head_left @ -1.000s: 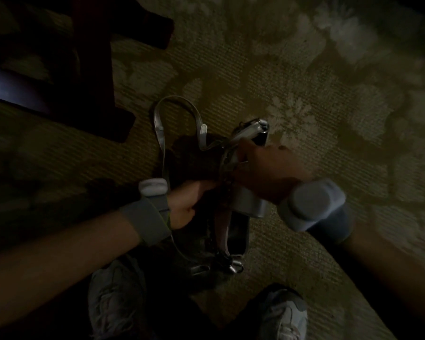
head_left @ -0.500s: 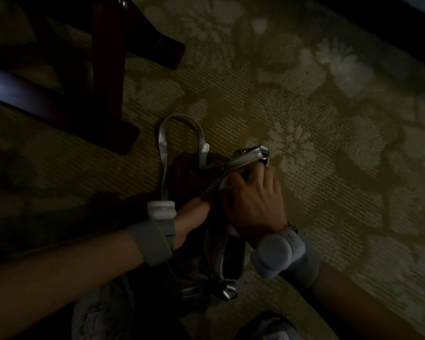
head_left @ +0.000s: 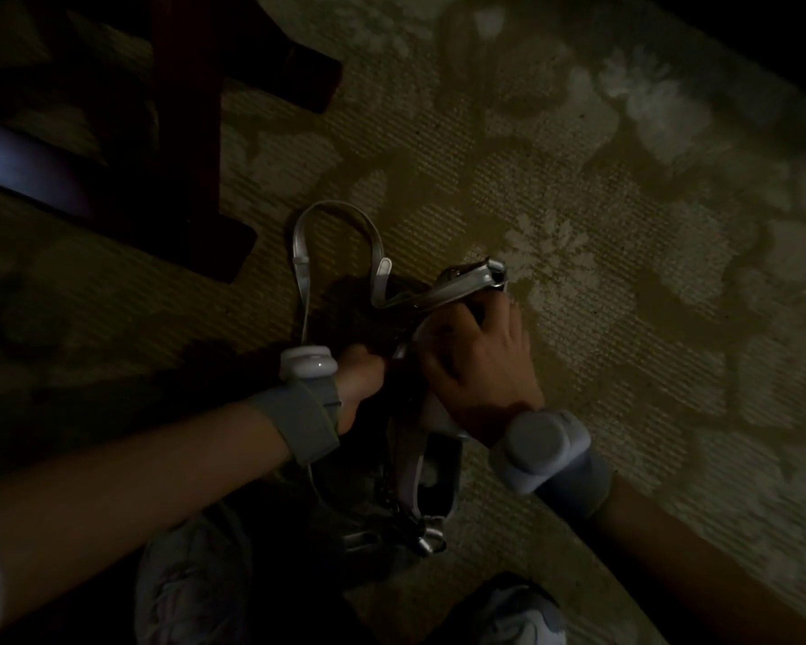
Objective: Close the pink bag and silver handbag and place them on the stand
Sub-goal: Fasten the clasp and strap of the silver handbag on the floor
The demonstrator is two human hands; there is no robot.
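Note:
The silver handbag (head_left: 438,477) lies on the patterned carpet between my feet, its mouth dark and its far corner (head_left: 480,279) catching the light. Its pale strap (head_left: 331,216) loops out toward the stand. My left hand (head_left: 357,379) grips the bag's near-left edge in a fist. My right hand (head_left: 478,365) presses flat over the bag's top edge, fingers spread toward the far corner. The scene is very dim and I cannot make out the pink bag. A dark wooden stand (head_left: 178,132) rises at the upper left.
The stand's foot (head_left: 233,253) and a cross bar (head_left: 308,81) rest on the carpet just left of the strap. My two shoes (head_left: 192,584) (head_left: 517,616) sit at the bottom edge. Floral carpet (head_left: 624,272) spreads to the right.
My right hand has slid from a sideways grip to lying flat over the bag's top edge. My left hand keeps its hold. The view has shifted slightly.

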